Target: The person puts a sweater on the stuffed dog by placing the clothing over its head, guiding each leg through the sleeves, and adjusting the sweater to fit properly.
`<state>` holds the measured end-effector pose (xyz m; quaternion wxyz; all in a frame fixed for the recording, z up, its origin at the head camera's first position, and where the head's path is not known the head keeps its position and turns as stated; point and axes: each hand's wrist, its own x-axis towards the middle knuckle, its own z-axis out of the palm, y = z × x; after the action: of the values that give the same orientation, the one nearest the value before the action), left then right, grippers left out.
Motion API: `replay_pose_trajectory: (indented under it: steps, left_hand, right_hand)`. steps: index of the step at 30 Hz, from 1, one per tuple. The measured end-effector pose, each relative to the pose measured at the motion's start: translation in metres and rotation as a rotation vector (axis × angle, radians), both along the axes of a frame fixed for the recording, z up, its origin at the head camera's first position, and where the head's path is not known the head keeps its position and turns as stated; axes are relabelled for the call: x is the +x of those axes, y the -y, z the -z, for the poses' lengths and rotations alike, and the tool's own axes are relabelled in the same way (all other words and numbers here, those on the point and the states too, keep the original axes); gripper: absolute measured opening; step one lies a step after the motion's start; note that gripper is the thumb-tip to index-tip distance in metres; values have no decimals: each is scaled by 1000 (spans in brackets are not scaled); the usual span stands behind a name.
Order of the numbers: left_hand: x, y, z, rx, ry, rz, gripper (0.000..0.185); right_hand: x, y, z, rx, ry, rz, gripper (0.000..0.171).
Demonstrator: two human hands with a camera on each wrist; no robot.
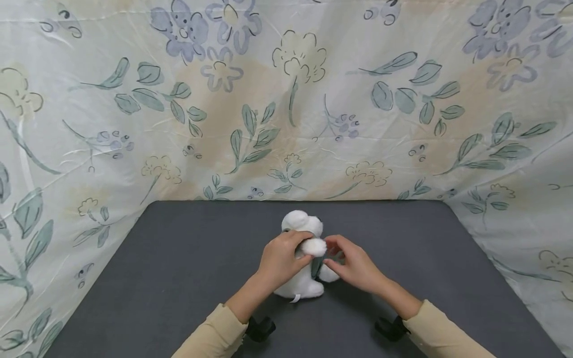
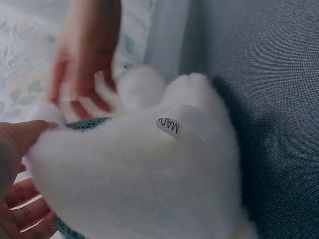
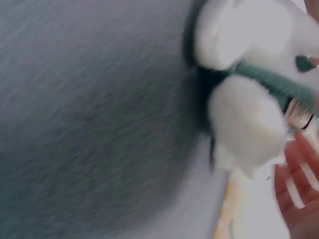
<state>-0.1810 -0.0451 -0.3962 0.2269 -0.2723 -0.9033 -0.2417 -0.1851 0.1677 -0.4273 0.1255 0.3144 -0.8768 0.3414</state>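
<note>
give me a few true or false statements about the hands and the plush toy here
1. The left hand grips the white plush toy round its body. True.
2. The plush toy lies on a dark grey table. True.
3. The right hand rests flat on the table, far from the toy. False: it is at the toy's side, fingers curled by the teal knit piece.
4. The toy's sewn tag is red. False: it is white with dark lettering.
5. A plain white wall stands behind the table. False: a flower-printed cloth hangs there.
</note>
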Motion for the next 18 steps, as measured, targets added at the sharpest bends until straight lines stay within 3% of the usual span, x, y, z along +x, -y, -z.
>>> replay_pose_trajectory:
  steps: [6, 11, 18]
  left_hand:
    - [1, -1, 1, -20, -24, 21, 38]
    - [4, 0, -2, -30, -18, 42, 40]
    - [9, 10, -7, 20, 54, 75, 37]
  right_hand:
    - [0, 10, -8, -83, -150, -77, 45]
    - [-2, 14, -7, -92, -152, -92, 41]
    - [-2, 15, -7, -89, -183, -109, 39]
